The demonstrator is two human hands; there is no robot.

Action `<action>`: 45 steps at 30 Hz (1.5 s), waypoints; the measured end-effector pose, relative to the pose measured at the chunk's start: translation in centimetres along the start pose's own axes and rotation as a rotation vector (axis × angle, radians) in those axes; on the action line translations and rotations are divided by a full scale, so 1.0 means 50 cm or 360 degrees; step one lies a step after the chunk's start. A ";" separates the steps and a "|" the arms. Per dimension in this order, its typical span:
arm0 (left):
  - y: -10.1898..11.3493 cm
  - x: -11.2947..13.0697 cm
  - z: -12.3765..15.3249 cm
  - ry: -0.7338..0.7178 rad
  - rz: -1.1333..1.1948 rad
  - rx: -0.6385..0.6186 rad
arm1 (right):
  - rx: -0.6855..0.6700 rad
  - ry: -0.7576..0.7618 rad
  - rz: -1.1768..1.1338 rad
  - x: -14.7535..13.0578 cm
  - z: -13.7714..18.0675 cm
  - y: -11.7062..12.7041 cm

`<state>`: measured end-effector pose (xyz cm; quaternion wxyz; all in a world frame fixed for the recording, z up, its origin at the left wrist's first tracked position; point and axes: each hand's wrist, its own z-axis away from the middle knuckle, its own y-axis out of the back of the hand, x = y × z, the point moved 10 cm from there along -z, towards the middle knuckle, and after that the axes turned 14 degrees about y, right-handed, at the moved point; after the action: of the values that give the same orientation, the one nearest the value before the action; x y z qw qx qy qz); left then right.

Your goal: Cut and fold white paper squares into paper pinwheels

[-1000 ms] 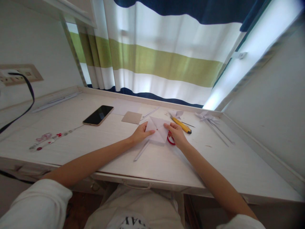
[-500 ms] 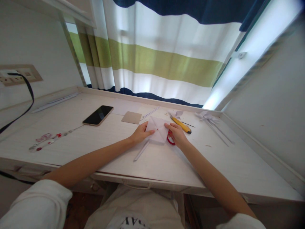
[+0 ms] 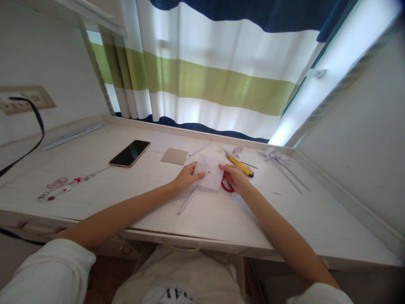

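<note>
A folded white paper pinwheel (image 3: 210,181) with a small red dot at its centre is held between both hands, just above the desk. My left hand (image 3: 186,176) pinches its left edge, thumb on top. On the right edge, my right hand (image 3: 236,176) grips it between thumb and fingers. Red-handled scissors (image 3: 227,185) lie beside and partly under my right hand, their blades hidden. A rolled paper stick (image 3: 187,202) lies at the lower left of the pinwheel, its upper end hidden by the paper.
Behind my right hand lies a yellow utility knife (image 3: 240,164). Finished pinwheels on sticks (image 3: 278,156) rest at the right. A phone (image 3: 130,153), a tan square card (image 3: 174,156) and a strap with red charms (image 3: 74,180) lie to the left. The desk meets a curtain (image 3: 215,80).
Almost nothing differs. My right fingers have shifted very slightly on the pinwheel's right edge; both hands keep their hold.
</note>
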<state>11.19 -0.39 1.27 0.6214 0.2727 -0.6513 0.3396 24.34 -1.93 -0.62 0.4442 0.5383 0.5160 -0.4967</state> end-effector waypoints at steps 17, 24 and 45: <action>0.006 -0.002 0.001 -0.0006 -0.0093 0.0067 | -0.0043 -0.0020 0.0104 0.012 -0.005 0.005; 0.021 0.011 -0.044 0.0065 -0.0163 0.0110 | -0.0050 0.0106 0.0175 -0.008 -0.033 0.027; 0.050 -0.021 -0.127 0.0378 0.0266 -0.0079 | -0.0183 -0.0149 0.0295 -0.006 -0.080 0.062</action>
<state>13.29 6.05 -0.06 0.6702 0.1600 -0.6019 0.4037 27.76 1.79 0.03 0.5419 0.5337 0.4703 -0.4476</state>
